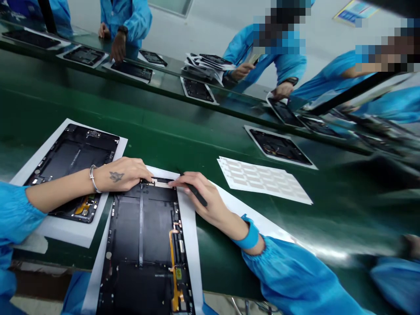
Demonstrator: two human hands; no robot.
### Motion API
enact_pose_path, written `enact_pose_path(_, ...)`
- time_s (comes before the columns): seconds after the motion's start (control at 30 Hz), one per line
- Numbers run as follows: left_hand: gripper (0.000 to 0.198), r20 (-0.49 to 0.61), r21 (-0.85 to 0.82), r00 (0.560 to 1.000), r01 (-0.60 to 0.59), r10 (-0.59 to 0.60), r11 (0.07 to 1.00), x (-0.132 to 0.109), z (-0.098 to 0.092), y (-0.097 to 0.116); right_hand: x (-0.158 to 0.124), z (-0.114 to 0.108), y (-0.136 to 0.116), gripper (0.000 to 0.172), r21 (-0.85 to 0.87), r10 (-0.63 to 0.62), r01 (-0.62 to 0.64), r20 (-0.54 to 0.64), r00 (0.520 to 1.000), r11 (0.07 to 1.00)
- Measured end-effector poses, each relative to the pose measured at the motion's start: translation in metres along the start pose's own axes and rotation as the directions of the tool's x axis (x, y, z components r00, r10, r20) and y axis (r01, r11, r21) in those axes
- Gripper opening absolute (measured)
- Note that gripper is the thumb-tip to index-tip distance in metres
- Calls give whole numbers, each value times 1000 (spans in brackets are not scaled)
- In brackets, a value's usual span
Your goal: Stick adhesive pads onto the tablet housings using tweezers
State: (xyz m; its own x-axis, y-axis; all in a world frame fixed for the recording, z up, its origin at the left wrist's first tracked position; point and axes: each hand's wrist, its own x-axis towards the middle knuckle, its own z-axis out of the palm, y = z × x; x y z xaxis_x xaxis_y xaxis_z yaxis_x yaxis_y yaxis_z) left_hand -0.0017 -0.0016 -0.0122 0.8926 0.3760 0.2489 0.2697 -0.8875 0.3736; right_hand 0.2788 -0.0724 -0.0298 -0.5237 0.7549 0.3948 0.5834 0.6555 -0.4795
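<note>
While my left hand (123, 175) lies loosely open across the far edge of the black tablet housing (141, 245), gripping nothing, its fingertips (147, 173) touch a pale strip (160, 183) on that edge. My right hand (193, 190) comes in from the right, curled around a slim black tool (198, 197), and its forefinger (175, 183) reaches the same strip, so my hands almost meet there with only a narrow gap between them. The housing lies on a white sheet (192, 245), with a yellow flex cable (173, 271) along its right side, and its near end runs out of view. Just left of it, a second housing (72, 162) rests on its own white sheet (113, 148), partly under my left forearm (59, 192). To the right, a wide band of green tabletop (213, 245) separates my right hand from a sheet of pale rectangular pads (262, 179), which lies well apart from it. Farther off, more black housings (278, 146) sit on white sheets along the far side, and a co-worker's hand (243, 72) appears beyond them, near a stack of sheets (203, 68).
</note>
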Motion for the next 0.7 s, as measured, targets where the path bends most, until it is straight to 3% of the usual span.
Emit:
enact_pose_path(0.23,37,-15,-41,1000,-5,4,999,-1,3,-4,-2,8,7,21,-194,-54,42,-58,997,980)
enact_pose_path(0.33,39,-5,-55,999,38,-38,998,-1,2,-4,2,9,4,22,-159,-96,82,-79,992,984)
enact_pose_path(0.53,40,-9,-53,996,87,-88,995,-2,0,-3,25,15,-4,24,-132,-175,180,47,983,975)
enact_pose_path(0.7,38,1,-61,999,46,-46,997,-2,0,-6,39,26,3,29,-167,-238,256,117,964,952)
